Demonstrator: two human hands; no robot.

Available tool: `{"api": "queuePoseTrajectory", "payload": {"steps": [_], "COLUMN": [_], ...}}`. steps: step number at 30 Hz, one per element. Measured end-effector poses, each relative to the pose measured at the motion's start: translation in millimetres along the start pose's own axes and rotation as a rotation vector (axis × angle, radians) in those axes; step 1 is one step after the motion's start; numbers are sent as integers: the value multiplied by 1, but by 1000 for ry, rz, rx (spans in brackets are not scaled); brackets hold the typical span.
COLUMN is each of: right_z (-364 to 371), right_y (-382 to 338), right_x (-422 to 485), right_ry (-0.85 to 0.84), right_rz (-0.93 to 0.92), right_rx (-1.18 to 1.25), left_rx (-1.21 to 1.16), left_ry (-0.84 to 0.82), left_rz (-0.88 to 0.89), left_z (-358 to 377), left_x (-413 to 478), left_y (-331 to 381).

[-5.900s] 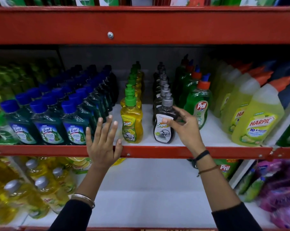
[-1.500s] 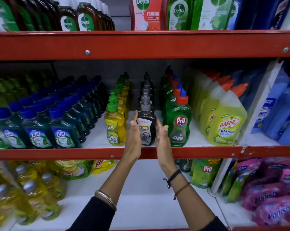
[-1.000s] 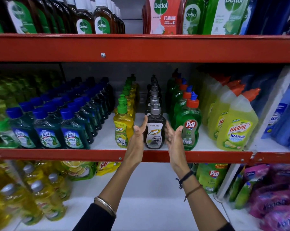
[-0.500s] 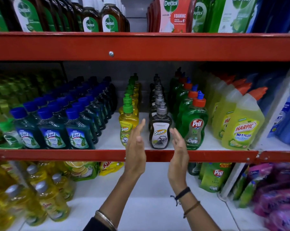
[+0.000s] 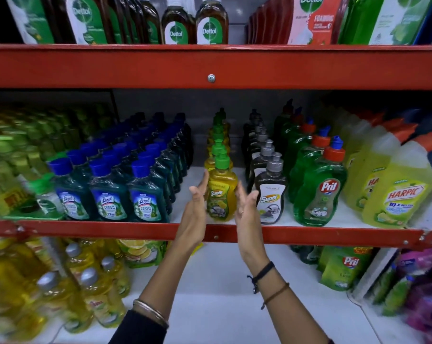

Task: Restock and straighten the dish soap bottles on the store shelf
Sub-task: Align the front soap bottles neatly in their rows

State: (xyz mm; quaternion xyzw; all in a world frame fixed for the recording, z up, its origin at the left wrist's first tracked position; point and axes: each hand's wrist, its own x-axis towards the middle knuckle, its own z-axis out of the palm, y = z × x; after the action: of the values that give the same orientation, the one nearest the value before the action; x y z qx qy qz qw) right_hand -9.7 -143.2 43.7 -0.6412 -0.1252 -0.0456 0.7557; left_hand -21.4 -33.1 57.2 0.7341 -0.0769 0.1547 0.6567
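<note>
A yellow Super dish soap bottle (image 5: 220,194) with a green cap leads a single-file row at the front of the middle shelf (image 5: 309,233). My left hand (image 5: 195,209) is flat and upright just left of it, and my right hand (image 5: 246,212) is flat and upright just right of it. Both palms face the bottle, fingers apart, with nothing gripped. A dark Super bottle (image 5: 270,194) with a grey pump cap heads the row to the right. A green Pril bottle (image 5: 320,192) heads the row beyond that.
Blue-capped Lizol bottles (image 5: 108,192) fill the left of the shelf, yellow Harpic bottles (image 5: 398,192) the right. Dettol bottles (image 5: 192,23) stand on the shelf above. Below are yellow bottles (image 5: 96,294), Pril pouches (image 5: 344,266) and purple packs (image 5: 425,294).
Both hands have shifted left from either side of the dark Super bottle to either side of the yellow Super bottle. The camera view has moved left and closer with them.
</note>
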Motion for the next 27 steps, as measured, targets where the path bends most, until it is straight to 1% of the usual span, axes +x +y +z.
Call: {"api": "queuePoseTrajectory", "payload": {"steps": [5, 17, 27], "right_z": [-2, -7, -11], "right_y": [-5, -11, -18], "right_x": [5, 4, 4], "right_ry": [-17, 7, -51], "right_rz": [1, 11, 43], "right_rx": [25, 24, 34], "left_rx": [-12, 55, 99], "left_ry": [38, 3, 29], "left_rz": [18, -1, -4], "left_z": [-5, -13, -10], "left_x": [-5, -8, -13], "left_y": [-2, 2, 4]}}
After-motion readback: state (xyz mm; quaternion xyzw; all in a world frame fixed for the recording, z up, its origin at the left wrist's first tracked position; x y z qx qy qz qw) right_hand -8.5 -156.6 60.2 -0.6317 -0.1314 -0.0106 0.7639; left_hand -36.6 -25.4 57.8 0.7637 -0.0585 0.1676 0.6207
